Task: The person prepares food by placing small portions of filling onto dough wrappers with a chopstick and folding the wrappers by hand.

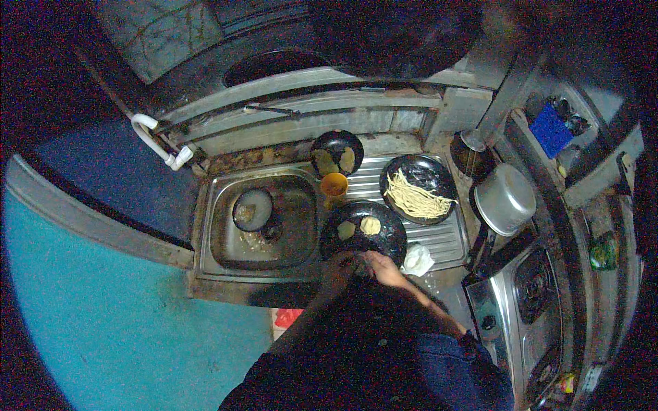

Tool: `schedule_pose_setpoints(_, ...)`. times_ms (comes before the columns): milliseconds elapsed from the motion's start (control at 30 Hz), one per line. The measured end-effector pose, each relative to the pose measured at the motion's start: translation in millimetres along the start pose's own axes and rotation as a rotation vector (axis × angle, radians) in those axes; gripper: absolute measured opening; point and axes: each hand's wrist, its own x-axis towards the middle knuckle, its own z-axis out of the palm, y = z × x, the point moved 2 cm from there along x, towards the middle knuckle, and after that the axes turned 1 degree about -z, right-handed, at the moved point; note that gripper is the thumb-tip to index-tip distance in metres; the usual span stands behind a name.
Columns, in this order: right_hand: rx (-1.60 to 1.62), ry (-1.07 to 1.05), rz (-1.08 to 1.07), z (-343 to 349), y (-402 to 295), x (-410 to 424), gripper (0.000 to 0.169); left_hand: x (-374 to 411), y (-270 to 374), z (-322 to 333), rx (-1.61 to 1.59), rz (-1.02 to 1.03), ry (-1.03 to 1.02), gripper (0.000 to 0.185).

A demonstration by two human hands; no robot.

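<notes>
At the near rim of a black round plate (334, 246), my left hand (345, 264) and my right hand (384, 268) are close together. Deep shadow covers the left one, and whether either holds anything is too dark to tell. On that plate lie a pale lump of dough (370, 225) and a flat piece (346, 230) in shadow. Behind it to the right, a second black plate (424, 172) carries a heap of pale noodle-like strips (415, 198). Crumpled white plastic or cloth (417, 260) lies right of my right hand.
Left is a steel sink (293, 226) holding a round vessel (253, 208). An orange cup (334, 184) stands before a small black dish (336, 141) with two flat pieces. On the right are an upturned aluminium pot (506, 198) and a gas stove (534, 287).
</notes>
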Motion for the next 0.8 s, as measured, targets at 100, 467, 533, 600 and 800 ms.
schedule_pose_setpoints(100,-0.1,0.06,0.068,-5,4,6,0.029,0,-6,-1,-0.087,0.008,0.066,0.027)
schedule_pose_setpoints(467,0.122,0.207,0.047,-16,5,6,0.014,7,-12,0,-0.281,0.05,0.053,0.023)
schedule_pose_setpoints(533,0.139,0.257,0.057,-17,1,6,0.014,10,-12,0,-0.264,0.08,0.0,0.024)
schedule_pose_setpoints(600,0.131,0.229,0.129,-18,-2,5,0.014,11,-26,6,-0.184,-0.004,-0.017,0.024)
schedule_pose_setpoints(800,-0.012,0.203,0.058,-10,-8,4,0.016,5,-1,1,-0.084,-0.05,0.038,0.025)
